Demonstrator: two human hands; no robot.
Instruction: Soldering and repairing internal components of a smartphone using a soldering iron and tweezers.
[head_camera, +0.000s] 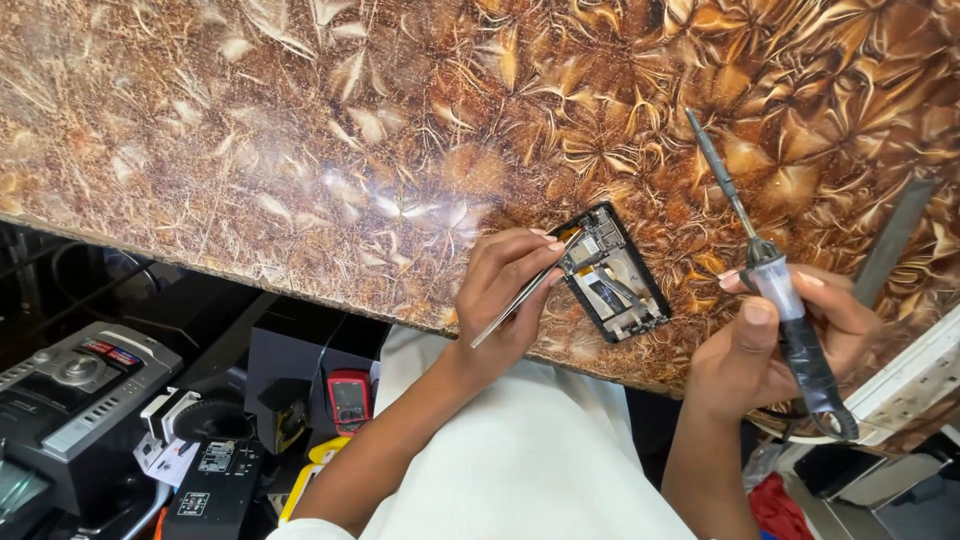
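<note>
Firmly gripped: tweezers (520, 295), soldering iron (775, 285)

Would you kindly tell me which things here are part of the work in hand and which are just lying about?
In use:
- left hand holding tweezers
- opened phone
- right hand holding soldering iron

Lying about:
- red meter
- grey radio
- white power strip
- metal file
</note>
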